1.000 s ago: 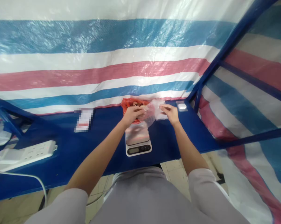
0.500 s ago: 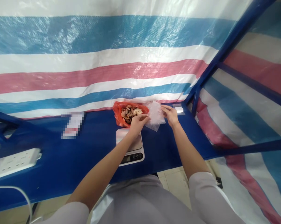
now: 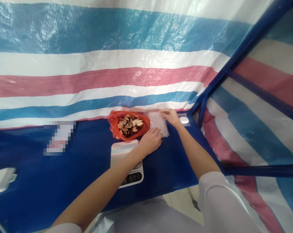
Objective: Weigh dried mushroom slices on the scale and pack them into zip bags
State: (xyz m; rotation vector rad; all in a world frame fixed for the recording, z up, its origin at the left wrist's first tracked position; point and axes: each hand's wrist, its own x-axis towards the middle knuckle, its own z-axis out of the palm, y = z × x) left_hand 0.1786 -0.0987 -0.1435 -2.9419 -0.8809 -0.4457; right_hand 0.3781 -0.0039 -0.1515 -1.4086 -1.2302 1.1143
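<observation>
While open hands [image 3: 150, 141] [image 3: 170, 117] touch a clear bag [image 3: 156, 123], an orange bag [image 3: 114, 124] holds dried slices [image 3: 130, 126].

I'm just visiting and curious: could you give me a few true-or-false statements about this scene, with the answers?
The right hand touches a clear plastic bag. True.
The orange bag is empty. False: it holds brown slices.
The scale stands on a blue table. True.
The left hand grips the orange bag. False: it is beside the clear plastic bag, not gripping the orange one.
</observation>
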